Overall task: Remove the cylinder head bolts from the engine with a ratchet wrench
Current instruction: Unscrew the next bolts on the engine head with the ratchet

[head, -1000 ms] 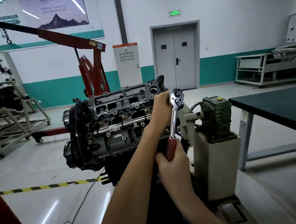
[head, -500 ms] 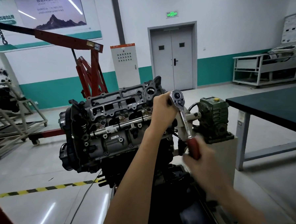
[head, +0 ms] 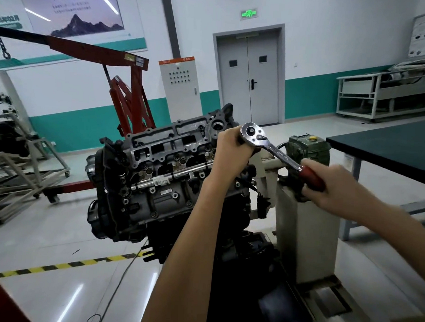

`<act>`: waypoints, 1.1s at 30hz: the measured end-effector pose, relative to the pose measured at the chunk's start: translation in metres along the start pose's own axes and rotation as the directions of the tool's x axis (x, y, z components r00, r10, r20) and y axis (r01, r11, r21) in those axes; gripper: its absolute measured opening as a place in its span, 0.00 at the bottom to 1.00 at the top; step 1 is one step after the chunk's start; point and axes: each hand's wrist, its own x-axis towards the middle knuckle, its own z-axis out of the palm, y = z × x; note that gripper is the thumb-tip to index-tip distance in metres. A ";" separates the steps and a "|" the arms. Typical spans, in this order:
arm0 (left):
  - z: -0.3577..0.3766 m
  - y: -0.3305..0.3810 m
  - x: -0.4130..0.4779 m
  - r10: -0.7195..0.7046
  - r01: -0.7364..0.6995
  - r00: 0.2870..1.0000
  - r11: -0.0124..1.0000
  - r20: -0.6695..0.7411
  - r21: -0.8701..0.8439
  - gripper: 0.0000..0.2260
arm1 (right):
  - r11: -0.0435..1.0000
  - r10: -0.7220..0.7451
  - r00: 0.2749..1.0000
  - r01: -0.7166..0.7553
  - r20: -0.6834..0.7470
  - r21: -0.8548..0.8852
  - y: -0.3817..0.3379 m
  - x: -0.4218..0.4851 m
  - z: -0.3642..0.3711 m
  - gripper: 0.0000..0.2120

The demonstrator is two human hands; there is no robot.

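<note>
Ratchet wrench (head: 275, 154) sits at the right end of the engine (head: 161, 173), head up-left, long axis slanting down-right to its red grip. Right hand (head: 333, 189) fingers are clenched round that grip, and the left hand (head: 231, 149) curls round the head end.

Ratchet wrench (head: 269, 146) polished chrome metal, glossy red handle. Engine (head: 156, 172) dull grey cast metal, rough. Floor (head: 54, 246) glossy, reflective. Table surface (head: 392, 143) matt dark.

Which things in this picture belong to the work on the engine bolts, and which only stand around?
In use: engine, ratchet wrench, left hand at its head, right hand on its red handle.
Standing by: red crane, dark table, grey cabinet, white rack.
</note>
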 end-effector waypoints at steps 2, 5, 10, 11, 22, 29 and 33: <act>0.001 0.000 -0.002 0.013 -0.013 1.000 1.000 -0.015 0.002 0.09 | 0.977 0.142 0.989 -0.133 -0.043 0.170 -0.019 -0.018 0.030 0.14; 0.004 0.000 -0.001 0.026 -0.026 0.998 1.000 -0.054 0.012 0.13 | 0.817 0.381 0.913 -0.257 -0.148 0.516 -0.072 -0.034 0.088 0.13; 0.002 0.000 -0.001 0.011 -0.012 1.000 1.000 -0.013 -0.012 0.14 | 0.766 0.354 0.924 -0.199 -0.142 0.611 -0.091 -0.026 0.101 0.12; 0.001 0.001 0.000 0.006 -0.006 1.000 1.000 0.001 -0.005 0.14 | 0.838 0.286 0.953 -0.196 -0.105 0.509 -0.072 -0.027 0.084 0.14; 0.010 0.000 -0.004 0.031 -0.032 0.997 0.999 -0.072 -0.012 0.06 | 0.900 0.312 0.944 -0.256 -0.111 0.354 -0.042 -0.033 0.063 0.13; 0.010 -0.005 0.002 0.051 -0.052 0.996 0.999 -0.067 -0.003 0.11 | 0.728 0.377 0.919 -0.216 -0.117 0.651 -0.085 -0.026 0.102 0.12; 0.009 0.003 0.004 0.029 -0.029 0.999 0.999 0.023 0.015 0.10 | 0.946 0.172 0.984 -0.181 0.055 0.270 -0.017 -0.023 0.032 0.16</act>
